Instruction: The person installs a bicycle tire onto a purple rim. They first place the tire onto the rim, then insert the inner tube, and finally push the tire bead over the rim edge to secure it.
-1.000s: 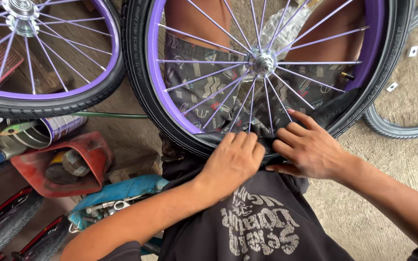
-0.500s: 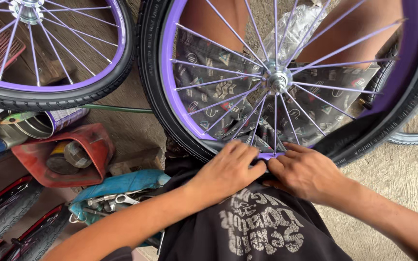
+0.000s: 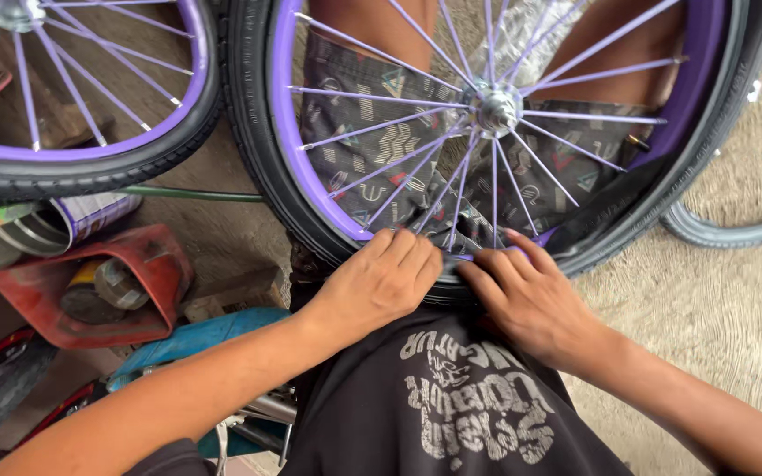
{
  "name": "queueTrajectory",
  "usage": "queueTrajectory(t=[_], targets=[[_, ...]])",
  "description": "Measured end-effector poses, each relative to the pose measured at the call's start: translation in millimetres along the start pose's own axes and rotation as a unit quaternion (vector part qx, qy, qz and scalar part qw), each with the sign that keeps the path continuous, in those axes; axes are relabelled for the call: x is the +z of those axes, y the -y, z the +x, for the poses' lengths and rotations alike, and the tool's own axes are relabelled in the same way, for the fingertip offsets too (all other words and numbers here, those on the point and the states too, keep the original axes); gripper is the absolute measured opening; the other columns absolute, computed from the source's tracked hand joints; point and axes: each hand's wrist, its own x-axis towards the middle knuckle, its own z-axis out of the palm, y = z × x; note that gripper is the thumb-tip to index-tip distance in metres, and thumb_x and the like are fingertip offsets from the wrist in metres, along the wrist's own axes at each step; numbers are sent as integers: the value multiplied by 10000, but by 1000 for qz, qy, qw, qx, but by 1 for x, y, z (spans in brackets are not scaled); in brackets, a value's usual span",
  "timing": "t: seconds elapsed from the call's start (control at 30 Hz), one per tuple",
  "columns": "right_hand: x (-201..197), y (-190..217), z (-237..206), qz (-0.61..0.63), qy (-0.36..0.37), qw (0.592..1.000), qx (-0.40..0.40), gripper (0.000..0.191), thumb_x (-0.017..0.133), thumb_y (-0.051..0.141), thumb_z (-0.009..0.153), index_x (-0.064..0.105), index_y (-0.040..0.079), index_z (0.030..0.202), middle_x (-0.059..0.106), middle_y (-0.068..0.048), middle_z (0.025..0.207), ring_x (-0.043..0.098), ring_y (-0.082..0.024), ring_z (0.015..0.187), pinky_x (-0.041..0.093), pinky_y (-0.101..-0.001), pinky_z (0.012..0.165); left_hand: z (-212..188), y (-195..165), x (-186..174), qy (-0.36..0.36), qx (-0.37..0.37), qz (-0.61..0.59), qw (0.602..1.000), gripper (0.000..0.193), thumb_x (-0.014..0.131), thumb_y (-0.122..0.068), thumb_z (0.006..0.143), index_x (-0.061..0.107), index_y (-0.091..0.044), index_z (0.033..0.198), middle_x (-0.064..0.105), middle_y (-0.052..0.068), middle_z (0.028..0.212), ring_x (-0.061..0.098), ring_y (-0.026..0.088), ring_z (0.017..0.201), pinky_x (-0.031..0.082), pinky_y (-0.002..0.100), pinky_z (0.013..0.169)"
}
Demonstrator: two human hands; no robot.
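Observation:
A bicycle wheel with a purple rim [image 3: 286,132], silver spokes and hub [image 3: 496,107] leans against my lap. Its black tyre [image 3: 253,150] sits on the rim at the left and hangs loose off it at the right. My left hand [image 3: 379,280] presses down on the tyre at the wheel's near edge, fingers curled over it. My right hand [image 3: 531,295] lies beside it, fingers pushing the tyre against the rim. The two hands almost touch. What lies under the fingers is hidden.
A second purple-rimmed wheel [image 3: 90,150] lies at the upper left. A red tray [image 3: 147,264] with small parts, a tin can [image 3: 72,220] and a blue tool [image 3: 196,339] sit on the left. A loose tyre [image 3: 734,231] lies on the ground at right.
The wheel has shifted in view and both hands have stayed at its near edge. The right hand has drawn close beside the left, and the fingers now press lower on the tyre.

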Motion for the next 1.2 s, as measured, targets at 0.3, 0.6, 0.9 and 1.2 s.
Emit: queueTrajectory(t=[0.3, 0.6, 0.9, 1.2], targets=[[-2, 25, 10, 24, -16, 999, 44, 403, 567, 122, 845, 592, 27, 1236, 598, -111, 1082, 604, -275, 1069, 304, -582, 1165, -11, -14, 10, -16, 40, -71, 997, 81, 616, -158, 870, 570, -114, 820, 542, 21, 783, 543, 166, 766, 425, 303, 679], [8, 23, 13, 108, 75, 986, 99, 406, 773, 201, 641, 592, 82, 983, 634, -64, 836, 659, -278, 923, 298, -591, 1149, -8, -24, 20, 9, 27, -85, 996, 83, 639, -179, 839, 572, -130, 833, 583, 7, 746, 602, 162, 720, 447, 302, 628], [-1, -8, -2, 18, -87, 996, -24, 613, 807, 395, 768, 646, 37, 1239, 671, -113, 1086, 648, -257, 1081, 306, -583, 1230, -8, -3, -1, 20, 5, -69, 997, 75, 615, -193, 836, 561, -141, 836, 535, 12, 819, 562, 165, 802, 435, 311, 676], [-57, -51, -16, 9, -76, 997, -12, 799, 771, 697, 666, 635, 28, 1082, 618, -129, 1088, 602, -327, 1138, 261, -653, 1222, 0, 77, -74, 35, 97, -8, 995, 88, 618, -199, 821, 544, -156, 803, 501, 5, 782, 568, 181, 781, 461, 318, 698]])
